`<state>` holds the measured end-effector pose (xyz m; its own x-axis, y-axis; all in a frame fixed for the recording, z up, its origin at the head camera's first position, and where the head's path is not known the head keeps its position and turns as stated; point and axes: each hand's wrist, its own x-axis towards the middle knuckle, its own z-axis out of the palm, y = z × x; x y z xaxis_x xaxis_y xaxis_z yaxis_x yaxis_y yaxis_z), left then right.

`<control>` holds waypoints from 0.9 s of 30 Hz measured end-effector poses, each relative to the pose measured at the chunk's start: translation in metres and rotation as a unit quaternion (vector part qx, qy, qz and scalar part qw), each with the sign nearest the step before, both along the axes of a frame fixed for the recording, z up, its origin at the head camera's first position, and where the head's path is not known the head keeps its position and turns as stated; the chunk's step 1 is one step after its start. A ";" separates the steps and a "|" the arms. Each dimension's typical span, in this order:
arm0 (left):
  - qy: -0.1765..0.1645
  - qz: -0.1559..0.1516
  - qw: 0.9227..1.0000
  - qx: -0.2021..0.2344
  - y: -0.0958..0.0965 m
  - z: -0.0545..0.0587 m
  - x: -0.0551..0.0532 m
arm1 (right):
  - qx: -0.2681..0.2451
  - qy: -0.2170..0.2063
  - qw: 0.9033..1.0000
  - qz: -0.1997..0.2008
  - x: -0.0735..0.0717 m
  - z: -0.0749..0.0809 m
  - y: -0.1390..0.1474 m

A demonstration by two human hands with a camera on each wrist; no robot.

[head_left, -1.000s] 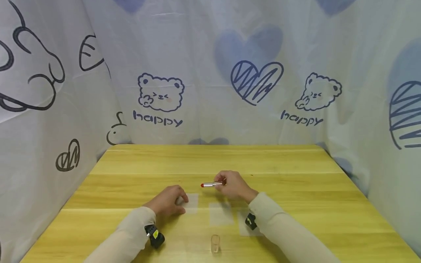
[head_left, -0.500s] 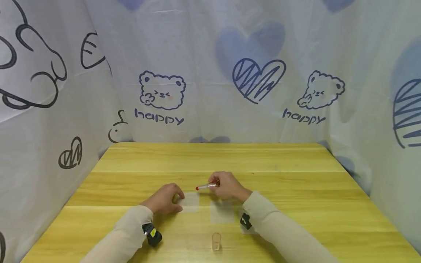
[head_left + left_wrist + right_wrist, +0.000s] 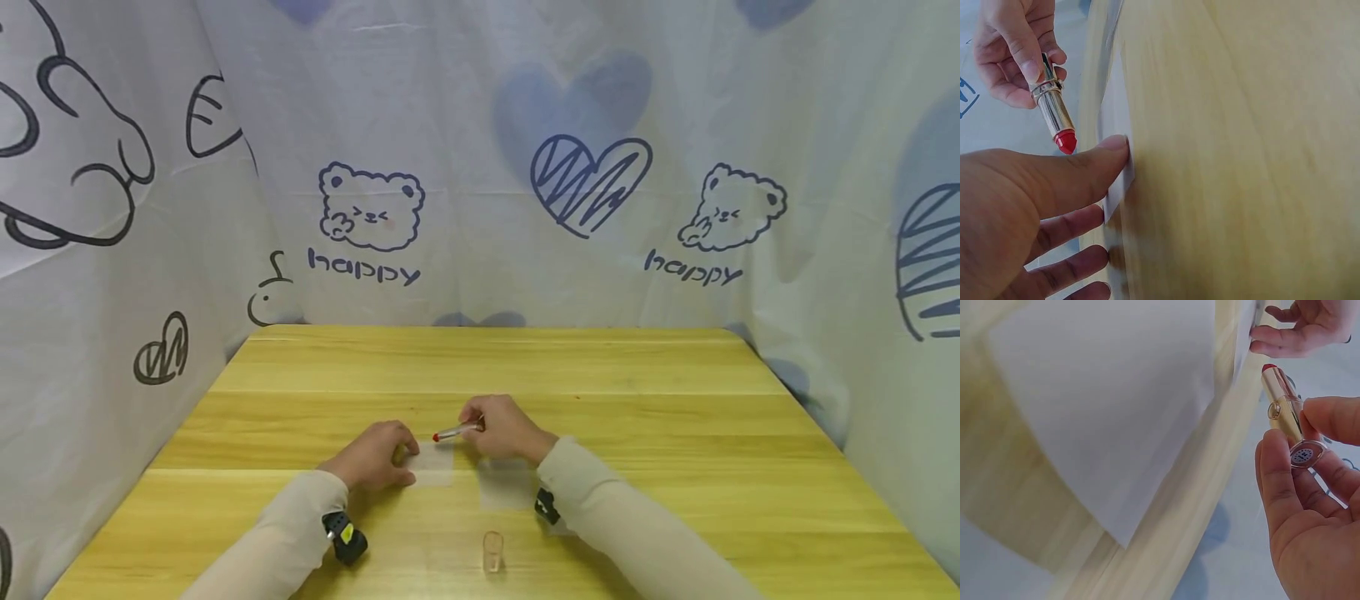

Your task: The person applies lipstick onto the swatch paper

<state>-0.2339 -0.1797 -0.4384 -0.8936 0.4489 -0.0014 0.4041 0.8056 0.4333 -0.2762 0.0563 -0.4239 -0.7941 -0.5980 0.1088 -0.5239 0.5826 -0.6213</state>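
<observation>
My right hand (image 3: 501,427) pinches an uncapped lipstick (image 3: 453,432) with a silver-gold tube and red tip. The tip points left, above the far edge of a small white paper square (image 3: 437,467). At that square's left side rests my left hand (image 3: 372,456), fingers relaxed and apart. The left wrist view shows its thumb (image 3: 1113,150) on the paper, with nothing gripped. From the right wrist, the lipstick's base (image 3: 1307,454) shows a round label between the fingers. A clear lipstick cap (image 3: 492,552) stands on the table nearer me.
A second paper square (image 3: 504,483) lies right of the first. A third paper square (image 3: 561,529) is mostly hidden under my right wrist. The wooden table (image 3: 675,500) ends at a printed curtain (image 3: 465,167) behind and at both sides.
My right hand has carried the lipstick left and slightly toward me, bringing its red tip from right of the left paper square to over its far edge. My left hand stays nearly still.
</observation>
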 end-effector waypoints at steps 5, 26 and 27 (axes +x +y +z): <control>-0.002 0.008 1.000 0.006 0.000 0.001 0.000 | 0.008 0.016 1.000 0.007 0.000 -0.002 -0.006; -0.006 0.009 1.000 0.007 0.000 0.004 0.001 | 0.060 0.043 0.997 0.016 0.002 0.002 -0.021; -0.006 0.009 1.000 0.006 0.000 0.004 0.001 | 0.061 0.045 0.997 0.018 0.002 0.002 -0.021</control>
